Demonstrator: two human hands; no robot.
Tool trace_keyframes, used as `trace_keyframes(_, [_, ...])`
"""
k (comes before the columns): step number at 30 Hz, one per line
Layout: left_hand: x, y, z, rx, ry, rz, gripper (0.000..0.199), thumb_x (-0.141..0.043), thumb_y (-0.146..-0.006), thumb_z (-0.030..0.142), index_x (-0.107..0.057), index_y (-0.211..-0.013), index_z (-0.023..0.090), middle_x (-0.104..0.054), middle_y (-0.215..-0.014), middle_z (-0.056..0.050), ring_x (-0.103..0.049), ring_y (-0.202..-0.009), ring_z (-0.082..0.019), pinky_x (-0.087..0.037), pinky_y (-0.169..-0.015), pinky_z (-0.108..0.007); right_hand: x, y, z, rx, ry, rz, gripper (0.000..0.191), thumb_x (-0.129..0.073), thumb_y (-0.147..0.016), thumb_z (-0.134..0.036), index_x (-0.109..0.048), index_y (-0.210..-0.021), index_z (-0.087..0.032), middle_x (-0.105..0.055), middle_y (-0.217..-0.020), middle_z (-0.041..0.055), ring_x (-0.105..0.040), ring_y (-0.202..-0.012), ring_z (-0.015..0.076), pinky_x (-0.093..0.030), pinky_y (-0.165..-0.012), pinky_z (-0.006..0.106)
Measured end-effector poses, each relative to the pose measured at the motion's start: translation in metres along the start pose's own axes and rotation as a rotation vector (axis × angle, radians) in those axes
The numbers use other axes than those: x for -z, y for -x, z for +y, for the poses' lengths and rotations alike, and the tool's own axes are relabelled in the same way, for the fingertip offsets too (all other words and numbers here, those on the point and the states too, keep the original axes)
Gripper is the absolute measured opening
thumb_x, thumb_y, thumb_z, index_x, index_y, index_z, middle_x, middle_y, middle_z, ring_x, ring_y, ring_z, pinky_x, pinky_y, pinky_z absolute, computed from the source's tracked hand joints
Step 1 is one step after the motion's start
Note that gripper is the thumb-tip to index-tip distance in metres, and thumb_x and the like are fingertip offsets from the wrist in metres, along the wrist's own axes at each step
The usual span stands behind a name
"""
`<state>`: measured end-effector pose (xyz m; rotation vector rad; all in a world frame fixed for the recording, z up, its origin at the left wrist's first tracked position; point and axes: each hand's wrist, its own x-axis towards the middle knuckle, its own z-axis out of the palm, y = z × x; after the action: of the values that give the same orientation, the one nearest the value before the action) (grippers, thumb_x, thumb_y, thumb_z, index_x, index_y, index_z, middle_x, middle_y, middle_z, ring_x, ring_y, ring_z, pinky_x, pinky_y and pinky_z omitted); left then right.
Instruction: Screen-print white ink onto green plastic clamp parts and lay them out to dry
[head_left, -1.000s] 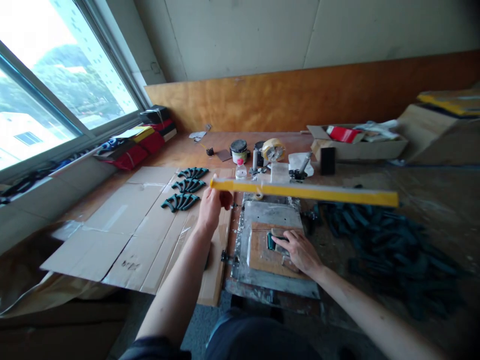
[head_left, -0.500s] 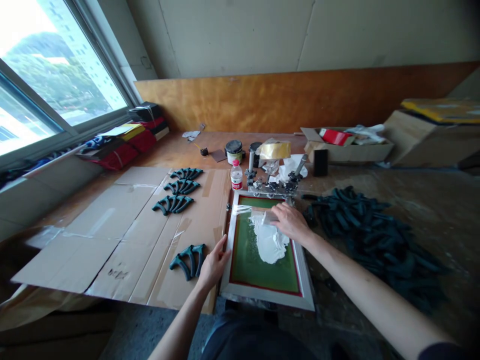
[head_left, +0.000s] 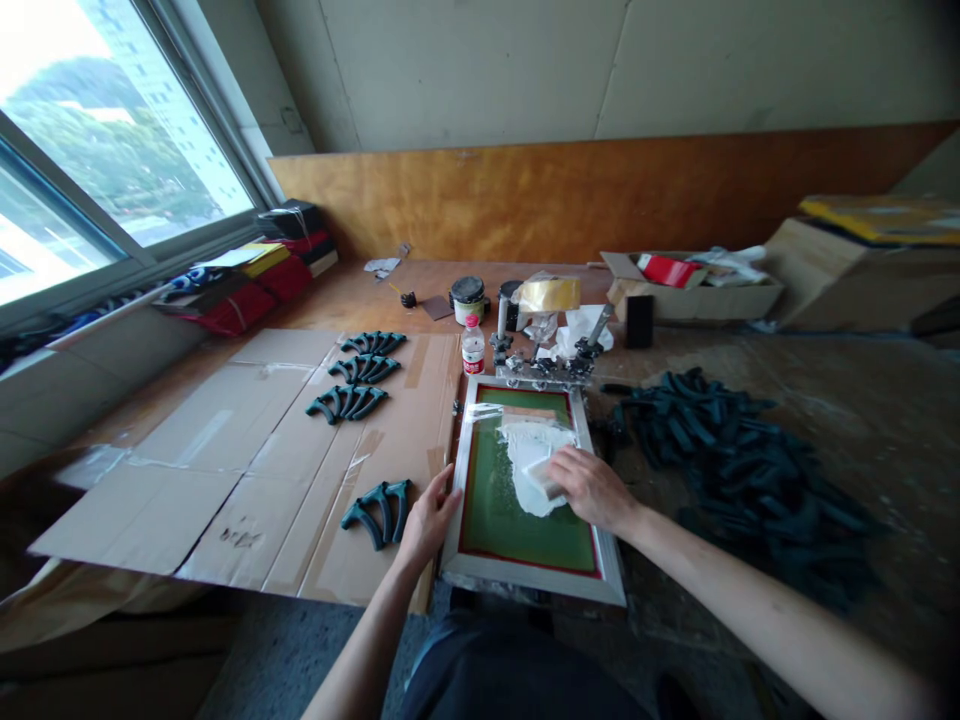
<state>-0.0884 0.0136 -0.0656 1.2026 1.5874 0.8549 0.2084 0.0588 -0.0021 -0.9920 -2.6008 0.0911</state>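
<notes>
In front of me lies a silk-screen frame [head_left: 616, 575] with a pale rim and green mesh. White ink [head_left: 521, 455] is spread thickly over the upper middle of the mesh. My right hand [head_left: 592, 490] is closed on a small pale scraper [head_left: 546, 477], whose blade sits in the ink. At the left rim, my left hand [head_left: 430, 515] grips the frame's edge between thumb and fingers. A brownish strip [head_left: 531, 414] lies across the mesh above the ink. Beside my left hand, several dark green curved pieces [head_left: 379, 512] rest on flattened cardboard [head_left: 292, 500].
A metal clamp fixture [head_left: 544, 372] stands at the frame's far end, with a red-capped bottle [head_left: 473, 347] beside it. Ink tubs [head_left: 469, 300] are behind. To the right is a heap of dark curved pieces [head_left: 735, 470]; an open carton [head_left: 697, 300] sits further back.
My right hand has drawn the scraper down and towards me through the white ink, uncovering the brownish strip. My left hand stays at the frame's left edge.
</notes>
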Motion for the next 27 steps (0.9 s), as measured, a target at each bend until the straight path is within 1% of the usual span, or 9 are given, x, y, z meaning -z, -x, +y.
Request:
trace_keyframes(4, [0.000,0.002,0.002,0.010,0.079,-0.006,0.068,-0.056,-0.079,0.053,-0.049,-0.137,0.018,-0.063,-0.068,0.000,-0.057,-0.063,-0.015,-0.043,-0.058,-0.023,-0.006,0.015,-0.006,0.110,-0.041,0.007,0.023,-0.045,-0.083,-0.006,-0.064,-0.090,-0.016,-0.063,-0.086,0.0071,-0.055,-0.088,0.0202,-0.047,-0.079,0.032])
trace_keyframes(7, [0.002,0.003,0.007,0.027,0.119,-0.012,0.071,-0.059,-0.077,0.054,-0.048,-0.137,0.017,-0.062,-0.065,0.001,-0.055,-0.058,-0.013,-0.040,-0.053,-0.021,0.006,-0.008,0.004,-0.041,-0.077,-0.042,0.015,-0.058,-0.085,-0.019,-0.064,-0.099,-0.020,-0.064,-0.088,0.0038,-0.058,-0.085,0.0182,-0.047,-0.077,0.029])
trace_keyframes(9, [0.008,0.005,0.016,0.040,0.162,-0.045,0.076,-0.062,-0.075,0.055,-0.045,-0.139,0.017,-0.061,-0.063,0.002,-0.053,-0.054,-0.012,-0.038,-0.049,-0.021,0.018,-0.037,0.017,-0.188,-0.037,-0.003,0.036,-0.065,-0.083,-0.025,-0.060,-0.118,-0.025,-0.065,-0.096,0.0031,-0.060,-0.087,0.0182,-0.048,-0.078,0.029])
trace_keyframes(12, [0.021,0.012,0.043,0.051,0.266,-0.116,0.080,-0.062,-0.074,0.059,-0.043,-0.140,0.018,-0.062,-0.065,0.002,-0.052,-0.052,-0.012,-0.037,-0.047,-0.020,0.040,-0.069,0.043,-0.360,0.064,0.055,0.058,-0.067,-0.081,-0.034,-0.047,-0.136,-0.031,-0.065,-0.097,0.0030,-0.061,-0.086,0.0202,-0.048,-0.072,0.029])
trace_keyframes(16, [0.036,0.014,0.103,-0.063,0.376,-0.023,0.059,-0.052,-0.080,0.063,-0.066,-0.111,0.014,-0.065,-0.076,-0.003,-0.056,-0.062,-0.013,-0.041,-0.050,-0.021,0.061,-0.048,0.080,-0.593,0.073,0.270,0.039,-0.050,-0.090,-0.043,-0.059,-0.121,-0.023,-0.065,-0.089,0.0059,-0.061,-0.077,0.0211,-0.047,-0.068,0.031])
trace_keyframes(19, [0.040,-0.002,0.153,-0.258,0.488,0.062,0.055,-0.046,-0.083,0.064,-0.065,-0.103,0.016,-0.066,-0.086,-0.005,-0.059,-0.068,-0.013,-0.044,-0.054,-0.021,0.043,-0.006,0.084,-0.689,-0.005,0.226,0.034,-0.044,-0.091,-0.045,-0.065,-0.097,-0.019,-0.065,-0.081,0.0061,-0.060,-0.076,0.0219,-0.047,-0.070,0.033])
trace_keyframes(23, [0.040,-0.032,0.205,-0.416,0.543,0.044,0.051,-0.043,-0.084,0.064,-0.061,-0.098,0.018,-0.068,-0.089,-0.007,-0.063,-0.075,-0.015,-0.047,-0.056,-0.021,-0.017,0.026,0.051,-0.585,-0.008,0.017,0.029,-0.056,-0.085,-0.047,-0.062,-0.078,-0.020,-0.063,-0.084,0.0063,-0.059,-0.083,0.0224,-0.045,-0.074,0.032])
trace_keyframes(25, [0.033,-0.036,0.212,-0.426,0.571,0.123,0.051,-0.042,-0.085,0.065,-0.059,-0.099,0.019,-0.069,-0.089,-0.006,-0.064,-0.077,-0.014,-0.047,-0.057,-0.021,-0.039,0.026,0.031,-0.592,0.069,-0.057,0.023,-0.059,-0.085,-0.040,-0.059,-0.078,-0.018,-0.062,-0.089,0.0088,-0.057,-0.089,0.0235,-0.044,-0.076,0.032])
trace_keyframes(27, [0.017,-0.028,0.199,-0.366,0.607,0.205,0.050,-0.046,-0.084,0.063,-0.058,-0.105,0.020,-0.069,-0.088,-0.005,-0.064,-0.073,-0.013,-0.047,-0.056,-0.020,-0.048,0.020,0.014,-0.656,0.111,-0.101,0.017,-0.057,-0.087,-0.032,-0.056,-0.080,-0.017,-0.062,-0.085,0.0089,-0.058,-0.084,0.0223,-0.042,-0.072,0.030])
